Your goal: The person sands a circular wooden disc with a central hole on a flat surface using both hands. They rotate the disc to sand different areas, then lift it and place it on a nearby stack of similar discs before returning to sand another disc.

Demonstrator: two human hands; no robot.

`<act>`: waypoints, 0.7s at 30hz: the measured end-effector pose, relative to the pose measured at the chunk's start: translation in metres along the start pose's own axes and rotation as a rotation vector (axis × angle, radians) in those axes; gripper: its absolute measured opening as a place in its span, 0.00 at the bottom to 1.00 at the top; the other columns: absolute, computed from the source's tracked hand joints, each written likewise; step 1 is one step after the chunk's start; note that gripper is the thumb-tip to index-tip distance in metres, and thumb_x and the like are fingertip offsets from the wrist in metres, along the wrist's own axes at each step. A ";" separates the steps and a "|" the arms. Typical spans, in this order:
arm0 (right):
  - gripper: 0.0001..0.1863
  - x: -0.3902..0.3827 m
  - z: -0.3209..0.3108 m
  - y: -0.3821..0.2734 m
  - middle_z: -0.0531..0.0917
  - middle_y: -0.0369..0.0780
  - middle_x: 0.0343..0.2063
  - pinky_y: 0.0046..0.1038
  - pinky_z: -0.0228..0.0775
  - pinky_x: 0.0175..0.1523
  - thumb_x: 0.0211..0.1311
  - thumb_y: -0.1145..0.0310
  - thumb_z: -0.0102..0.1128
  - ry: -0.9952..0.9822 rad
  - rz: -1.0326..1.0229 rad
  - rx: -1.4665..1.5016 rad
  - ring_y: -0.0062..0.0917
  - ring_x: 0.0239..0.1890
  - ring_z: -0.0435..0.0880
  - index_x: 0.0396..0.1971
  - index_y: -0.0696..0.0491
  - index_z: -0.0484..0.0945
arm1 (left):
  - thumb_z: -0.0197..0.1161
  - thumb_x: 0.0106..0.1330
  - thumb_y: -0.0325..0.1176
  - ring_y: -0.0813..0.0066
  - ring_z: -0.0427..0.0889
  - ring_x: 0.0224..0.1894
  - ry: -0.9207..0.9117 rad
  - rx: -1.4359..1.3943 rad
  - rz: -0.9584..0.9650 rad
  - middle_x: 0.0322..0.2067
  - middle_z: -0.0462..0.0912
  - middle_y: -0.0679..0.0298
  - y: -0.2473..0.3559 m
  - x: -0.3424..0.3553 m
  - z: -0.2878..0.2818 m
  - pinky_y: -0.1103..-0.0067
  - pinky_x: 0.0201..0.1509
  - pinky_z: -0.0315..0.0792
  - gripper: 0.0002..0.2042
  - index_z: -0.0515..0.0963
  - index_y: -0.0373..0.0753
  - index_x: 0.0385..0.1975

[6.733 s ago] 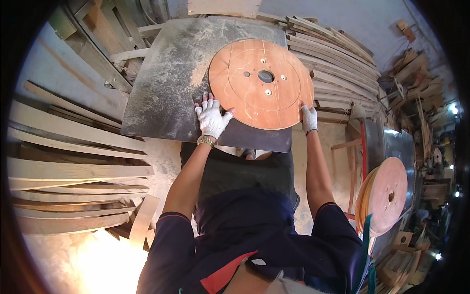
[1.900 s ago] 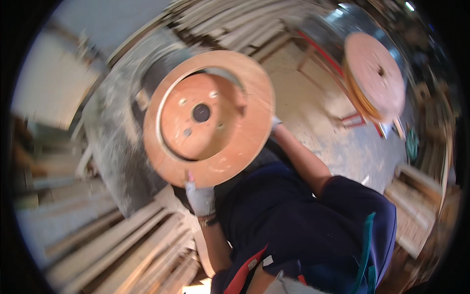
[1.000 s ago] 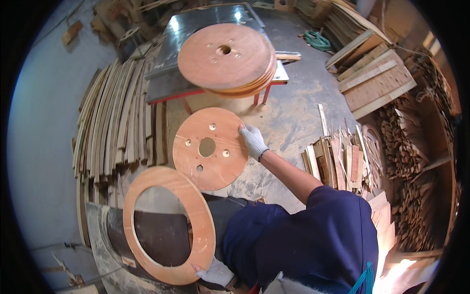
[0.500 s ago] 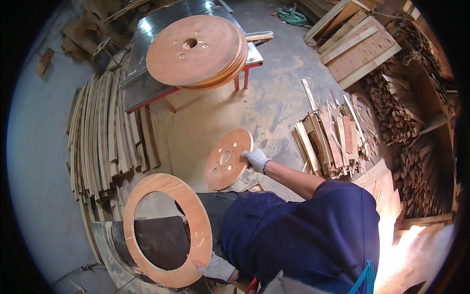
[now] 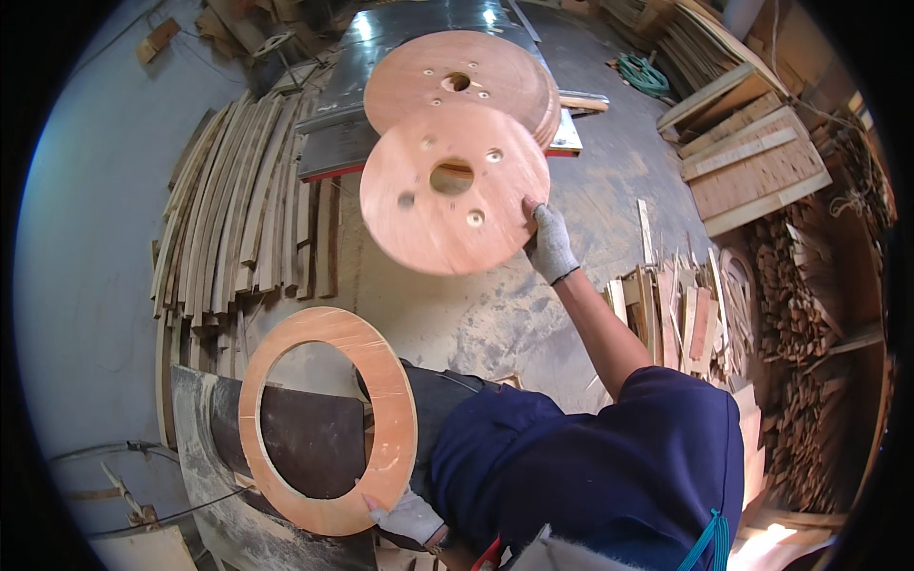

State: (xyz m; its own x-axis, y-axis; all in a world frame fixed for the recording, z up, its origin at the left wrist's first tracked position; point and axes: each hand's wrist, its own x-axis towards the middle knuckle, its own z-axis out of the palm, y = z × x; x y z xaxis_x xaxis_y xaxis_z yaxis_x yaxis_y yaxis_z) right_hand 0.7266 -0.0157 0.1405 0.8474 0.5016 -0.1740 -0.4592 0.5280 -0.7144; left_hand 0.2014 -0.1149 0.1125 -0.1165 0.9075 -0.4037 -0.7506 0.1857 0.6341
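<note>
My right hand (image 5: 553, 244), in a pale fingerless-tipped work glove, grips the right edge of a round plywood disc (image 5: 409, 233). The disc has a central hole and several smaller holes around it. It is held up in front of a stack of larger plywood discs (image 5: 409, 81), overlapping their near edge in view; whether they touch I cannot tell. My left hand (image 5: 407, 520), gloved too, pinches the lower edge of a flat plywood ring (image 5: 392, 419). The ring stands tilted upright above a dark, dusty machine surface.
The large discs lie on a metal-topped table (image 5: 333, 143) with a red frame. Long timber strips (image 5: 228, 209) are piled at the left. Offcuts (image 5: 681, 314) lie at the right, near stacked wood pieces (image 5: 809, 343). A green hose coil (image 5: 643, 76) rests on the floor.
My right hand has lifted the holed disc up and forward, from low over the floor to before the disc stack. The ring in my left hand has barely moved. The view has shifted.
</note>
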 end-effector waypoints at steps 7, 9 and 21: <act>0.19 0.042 0.006 0.011 0.86 0.42 0.46 0.37 0.85 0.42 0.75 0.68 0.63 -0.066 -0.006 0.085 0.31 0.43 0.89 0.59 0.59 0.72 | 0.58 0.77 0.54 0.58 0.70 0.72 -0.049 0.092 0.026 0.71 0.74 0.58 -0.011 0.007 -0.021 0.62 0.80 0.57 0.32 0.70 0.39 0.72; 0.22 0.065 -0.002 0.014 0.84 0.45 0.52 0.40 0.86 0.45 0.75 0.72 0.61 -0.106 -0.086 0.225 0.34 0.48 0.88 0.63 0.59 0.67 | 0.59 0.77 0.55 0.57 0.70 0.72 -0.089 0.094 -0.007 0.71 0.74 0.57 -0.009 0.005 -0.012 0.62 0.80 0.57 0.32 0.70 0.39 0.72; 0.06 0.300 0.028 0.029 0.85 0.43 0.33 0.35 0.80 0.33 0.70 0.70 0.65 -0.143 -0.386 -0.173 0.40 0.31 0.87 0.42 0.53 0.78 | 0.59 0.76 0.51 0.51 0.74 0.70 0.143 0.064 0.039 0.69 0.75 0.48 -0.021 0.004 -0.003 0.59 0.76 0.66 0.32 0.70 0.33 0.70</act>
State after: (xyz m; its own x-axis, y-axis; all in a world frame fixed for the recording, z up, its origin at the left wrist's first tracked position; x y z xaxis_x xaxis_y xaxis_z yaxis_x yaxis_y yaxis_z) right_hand 0.9600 0.1694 0.0865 0.8970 0.3867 0.2143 -0.0553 0.5791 -0.8134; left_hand 0.2146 -0.1167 0.0955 -0.2401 0.8522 -0.4648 -0.7014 0.1787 0.6900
